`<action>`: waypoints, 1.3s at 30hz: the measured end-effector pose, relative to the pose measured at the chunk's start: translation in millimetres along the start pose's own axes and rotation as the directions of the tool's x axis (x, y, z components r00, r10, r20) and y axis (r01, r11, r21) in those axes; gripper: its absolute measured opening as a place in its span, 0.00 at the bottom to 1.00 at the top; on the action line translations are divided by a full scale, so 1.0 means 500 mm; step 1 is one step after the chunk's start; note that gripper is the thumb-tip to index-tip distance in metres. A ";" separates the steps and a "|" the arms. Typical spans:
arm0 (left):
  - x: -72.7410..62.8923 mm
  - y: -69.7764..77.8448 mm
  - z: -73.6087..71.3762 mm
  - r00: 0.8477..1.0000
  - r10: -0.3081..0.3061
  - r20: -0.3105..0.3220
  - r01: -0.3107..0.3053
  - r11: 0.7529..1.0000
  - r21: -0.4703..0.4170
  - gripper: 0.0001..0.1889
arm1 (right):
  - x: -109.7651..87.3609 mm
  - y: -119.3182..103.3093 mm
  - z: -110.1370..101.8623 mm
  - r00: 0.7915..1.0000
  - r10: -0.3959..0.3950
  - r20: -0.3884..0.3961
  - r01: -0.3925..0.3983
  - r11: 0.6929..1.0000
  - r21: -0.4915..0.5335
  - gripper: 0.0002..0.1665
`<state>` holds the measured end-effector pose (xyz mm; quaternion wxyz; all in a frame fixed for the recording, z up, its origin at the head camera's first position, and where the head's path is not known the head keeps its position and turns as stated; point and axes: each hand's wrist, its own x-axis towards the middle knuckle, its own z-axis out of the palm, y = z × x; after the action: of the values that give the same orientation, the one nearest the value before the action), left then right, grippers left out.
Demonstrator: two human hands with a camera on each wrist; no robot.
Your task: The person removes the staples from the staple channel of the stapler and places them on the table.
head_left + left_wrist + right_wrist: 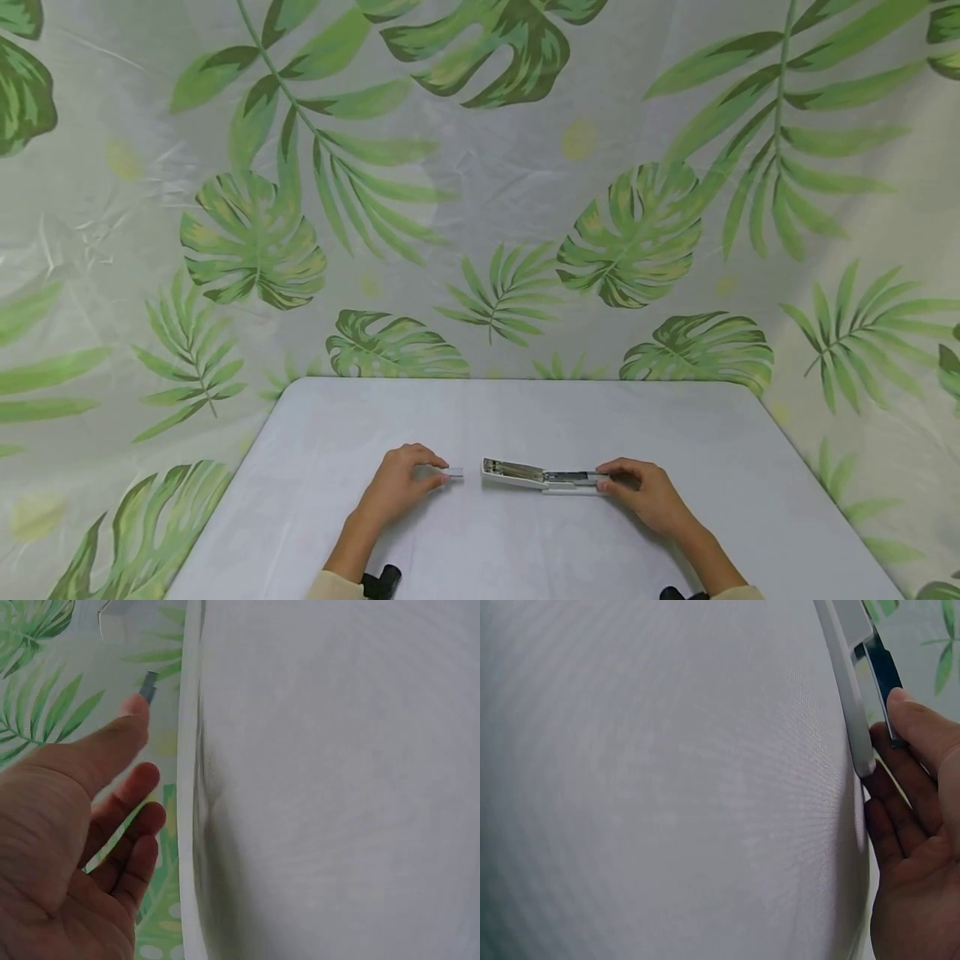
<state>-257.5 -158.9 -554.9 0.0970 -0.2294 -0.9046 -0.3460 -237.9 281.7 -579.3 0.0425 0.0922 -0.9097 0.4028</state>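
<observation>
A white stapler (512,474) is opened out flat over the white table, its top cover swung to the left and the inside facing up. My right hand (647,493) pinches the right end of its metal magazine (885,679) between thumb and fingers. In the right wrist view the white base (849,701) lies alongside, with a gap between it and the magazine. To the left of the stapler, my left hand (397,485) pinches a short strip of staples (150,686) between thumb and forefinger. That strip is apart from the stapler.
The white-covered table (480,550) stretches under both hands. Behind it hangs a leaf-patterned sheet (495,200). Dark wrist camera mounts (382,582) show at the bottom edge, near the sleeves (333,587).
</observation>
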 end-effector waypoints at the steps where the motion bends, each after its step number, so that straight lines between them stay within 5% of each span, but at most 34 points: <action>1: -0.001 -0.003 0.000 1.000 -0.003 0.007 0.003 1.000 0.003 0.07 | 0.000 0.000 0.000 1.000 0.002 -0.001 -0.002 1.000 0.006 0.13; 9: -0.007 -0.019 0.006 0.994 -0.070 0.082 0.071 0.997 -0.010 0.07 | 0.001 -0.001 0.000 1.000 -0.001 -0.001 0.001 1.000 0.018 0.12; 39: -0.004 -0.016 0.011 0.983 -0.149 0.110 0.140 0.987 0.079 0.09 | 0.003 0.000 0.001 1.000 0.022 0.006 -0.022 1.000 0.010 0.13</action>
<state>-259.7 -161.0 -564.2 0.0272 -0.1791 -0.9347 -0.3058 -239.6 281.3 -579.4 0.0347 0.0834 -0.9088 0.4074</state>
